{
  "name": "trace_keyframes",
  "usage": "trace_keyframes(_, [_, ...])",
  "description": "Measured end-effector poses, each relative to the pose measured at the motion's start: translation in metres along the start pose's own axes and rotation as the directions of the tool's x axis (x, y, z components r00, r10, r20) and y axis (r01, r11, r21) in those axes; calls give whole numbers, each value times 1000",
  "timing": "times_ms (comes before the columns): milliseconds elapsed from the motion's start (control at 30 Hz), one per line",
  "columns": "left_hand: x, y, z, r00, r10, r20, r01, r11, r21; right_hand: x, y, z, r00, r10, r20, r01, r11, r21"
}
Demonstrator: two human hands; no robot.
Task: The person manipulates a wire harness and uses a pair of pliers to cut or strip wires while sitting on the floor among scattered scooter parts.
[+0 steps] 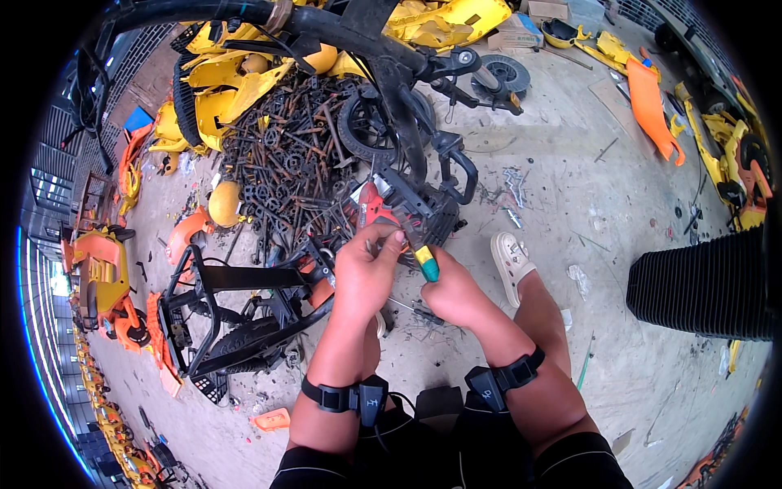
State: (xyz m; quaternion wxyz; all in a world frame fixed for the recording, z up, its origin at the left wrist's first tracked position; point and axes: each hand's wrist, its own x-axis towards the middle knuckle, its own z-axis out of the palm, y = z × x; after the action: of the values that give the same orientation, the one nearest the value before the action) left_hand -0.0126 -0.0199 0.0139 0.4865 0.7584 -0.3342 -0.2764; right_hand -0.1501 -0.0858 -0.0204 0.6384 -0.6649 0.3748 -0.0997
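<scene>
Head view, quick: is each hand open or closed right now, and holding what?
Left hand: closed, holding a red tool.
Right hand: closed, holding a yellow-and-green handle.

Orange panel (649, 99), cardboard box (515, 38).

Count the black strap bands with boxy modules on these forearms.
2: one black strap band on the left forearm, another black strap band on the right forearm.
</scene>
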Motion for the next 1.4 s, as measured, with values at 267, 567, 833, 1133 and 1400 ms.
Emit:
trace_keyframes(267, [1,-2,0,1000,-14,9,15,1000,-26,2,5,1,999,-35,-40,28,985,-168])
trace_keyframes(567, [0,1,3,999,29,23,-22,968,-249,-4,-4,-1,987,-142,-79,143,990,8])
trace_keyframes(833, [-1,1,2,996,86,6,-79,939,-336,-8,-12,0,980,-138,-146,142,990,19])
trace_keyframes(1133, [-2,6,1,992,124,11,-111,919,-379,-10,-18,-2,979,-130,-159,129,992,-14])
trace_keyframes(1400, [-1,2,2,993,117,22,-103,937,-334,-4,-7,4,975,-162,-155,179,979,103])
